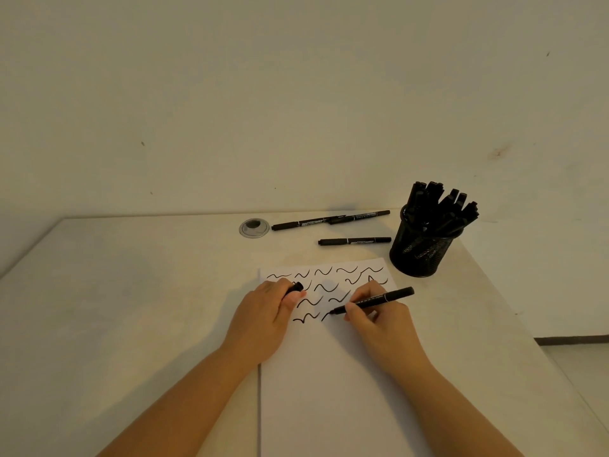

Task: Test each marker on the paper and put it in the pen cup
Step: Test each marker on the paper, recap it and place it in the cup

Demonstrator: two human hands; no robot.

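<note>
A white sheet of paper [329,384] lies on the table, its top part covered with several black squiggles. My right hand [379,319] grips a black marker [385,298] with its tip touching the paper at a short fresh stroke. My left hand [263,319] rests on the paper's left edge and holds the marker's black cap [295,287]. A black mesh pen cup [421,249] stands at the right, holding several black markers. Three capped black markers lie beyond the paper: two [303,223] [361,216] end to end at the back, one [354,241] nearer.
A round grey cable grommet [254,227] sits in the tabletop left of the loose markers. The pale table [115,291] meets a plain wall at the back. The table's right edge runs diagonally past the cup, with floor beyond.
</note>
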